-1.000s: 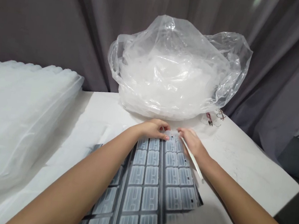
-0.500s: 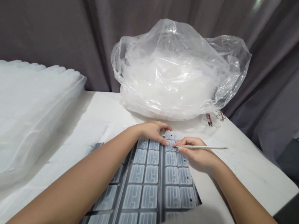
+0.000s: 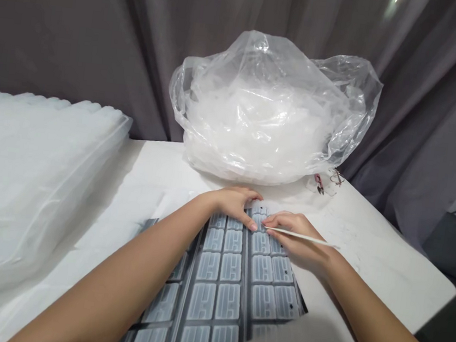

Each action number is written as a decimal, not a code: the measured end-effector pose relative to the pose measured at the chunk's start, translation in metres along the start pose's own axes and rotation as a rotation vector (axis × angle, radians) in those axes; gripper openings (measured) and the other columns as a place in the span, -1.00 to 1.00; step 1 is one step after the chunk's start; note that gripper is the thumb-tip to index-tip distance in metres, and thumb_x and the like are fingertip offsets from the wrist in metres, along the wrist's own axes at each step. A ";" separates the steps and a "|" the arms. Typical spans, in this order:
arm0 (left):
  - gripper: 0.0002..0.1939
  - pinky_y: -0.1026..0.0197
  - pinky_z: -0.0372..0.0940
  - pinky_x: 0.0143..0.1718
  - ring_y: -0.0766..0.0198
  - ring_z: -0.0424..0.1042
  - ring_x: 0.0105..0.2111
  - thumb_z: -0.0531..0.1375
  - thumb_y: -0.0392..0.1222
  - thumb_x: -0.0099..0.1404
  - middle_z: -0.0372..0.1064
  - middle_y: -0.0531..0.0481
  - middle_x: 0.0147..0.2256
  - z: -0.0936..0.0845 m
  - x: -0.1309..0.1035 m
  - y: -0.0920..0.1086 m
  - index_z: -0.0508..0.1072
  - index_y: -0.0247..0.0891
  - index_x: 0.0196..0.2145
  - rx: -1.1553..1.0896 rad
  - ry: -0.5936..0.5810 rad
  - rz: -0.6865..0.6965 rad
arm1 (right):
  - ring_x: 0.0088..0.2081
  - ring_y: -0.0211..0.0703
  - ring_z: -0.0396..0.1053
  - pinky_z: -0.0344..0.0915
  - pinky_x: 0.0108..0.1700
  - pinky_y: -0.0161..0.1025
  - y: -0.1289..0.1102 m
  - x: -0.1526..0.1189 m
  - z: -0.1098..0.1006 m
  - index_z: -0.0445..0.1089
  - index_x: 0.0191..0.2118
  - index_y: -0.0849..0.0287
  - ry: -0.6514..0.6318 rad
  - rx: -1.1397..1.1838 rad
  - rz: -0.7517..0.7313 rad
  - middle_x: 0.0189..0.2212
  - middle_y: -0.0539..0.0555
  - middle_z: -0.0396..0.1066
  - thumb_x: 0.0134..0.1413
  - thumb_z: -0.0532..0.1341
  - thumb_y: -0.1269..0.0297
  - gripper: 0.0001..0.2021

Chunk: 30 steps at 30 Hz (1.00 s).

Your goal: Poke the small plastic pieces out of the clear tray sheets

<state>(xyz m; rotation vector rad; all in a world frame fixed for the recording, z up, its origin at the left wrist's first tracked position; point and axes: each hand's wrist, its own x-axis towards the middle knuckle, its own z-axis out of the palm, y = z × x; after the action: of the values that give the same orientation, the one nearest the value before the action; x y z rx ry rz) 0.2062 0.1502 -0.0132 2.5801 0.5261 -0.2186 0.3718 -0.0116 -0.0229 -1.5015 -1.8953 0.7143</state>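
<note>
A sheet of translucent moulded pieces in rows, with dark strips between them, lies on the table in front of me. My left hand rests across its far end, thumb spread from the fingers and pressing on the pieces. Just right of that thumb, my right hand pinches a thin white stick. The stick's near-thumb end meets a piece in the far right column; its other end lies over my wrist. Small black dots mark several pieces along the right edge.
Behind my hands a large clear plastic bag full of white material stands on the white table. Beside it lie small pink-handled clippers. A stack of translucent trays fills the left. Grey curtains hang behind.
The stick's free end has swung down toward my right wrist as that hand turned. My left thumb has slid slightly nearer to me on the sheet.
</note>
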 end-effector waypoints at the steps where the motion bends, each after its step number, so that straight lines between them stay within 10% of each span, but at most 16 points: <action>1: 0.00 0.13 0.14 0.04 -0.02 0.23 0.08 0.28 0.35 -0.13 0.20 -0.15 0.13 0.000 0.000 0.001 0.18 -0.18 0.19 0.017 -0.002 0.002 | -0.14 -0.09 0.42 0.33 -0.08 -0.14 -0.002 0.000 0.001 0.44 -0.29 0.14 -0.007 -0.090 -0.074 -0.19 0.13 0.49 0.18 0.11 0.31 -0.84; 7: -0.01 0.07 0.08 0.10 -0.05 0.16 0.13 0.21 0.42 -0.09 0.15 -0.17 0.16 0.003 0.002 0.002 0.17 -0.15 0.20 0.060 -0.012 -0.005 | -0.08 -0.02 0.36 0.30 -0.03 -0.05 0.011 0.002 0.014 0.33 -0.20 0.15 0.152 -0.349 -0.235 -0.21 0.17 0.45 0.18 0.01 0.42 -0.82; 14: 0.02 0.06 0.07 0.11 -0.07 0.14 0.14 0.22 0.42 -0.11 0.12 -0.17 0.18 0.001 -0.001 0.003 0.15 -0.16 0.21 0.058 -0.017 -0.015 | 0.07 0.16 0.27 0.11 0.14 0.13 0.024 -0.002 -0.036 0.35 -0.38 0.14 0.560 -0.381 0.064 -0.06 0.27 0.41 0.09 0.13 0.26 -0.89; 21: 0.00 0.15 0.13 0.06 -0.02 0.20 0.10 0.24 0.38 -0.10 0.18 -0.18 0.14 -0.001 -0.004 0.002 0.18 -0.23 0.20 0.045 0.008 -0.016 | -0.10 -0.03 0.44 0.35 -0.12 -0.12 -0.004 -0.016 -0.022 0.32 -0.46 0.16 -0.151 0.362 0.158 -0.16 0.18 0.49 0.08 0.21 0.15 -0.79; 30: -0.01 0.17 0.14 0.03 0.01 0.23 0.07 0.24 0.37 -0.11 0.19 -0.17 0.13 0.001 -0.003 0.001 0.19 -0.22 0.19 0.046 0.021 -0.007 | -0.11 -0.08 0.42 0.33 -0.14 -0.17 -0.008 -0.014 -0.012 0.36 -0.44 0.15 -0.214 0.299 0.212 -0.14 0.11 0.49 0.10 0.19 0.24 -0.85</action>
<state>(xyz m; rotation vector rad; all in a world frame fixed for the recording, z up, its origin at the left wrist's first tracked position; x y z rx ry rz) 0.2039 0.1479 -0.0124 2.6281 0.5440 -0.2082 0.3776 -0.0265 -0.0108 -1.4912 -1.6973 1.2408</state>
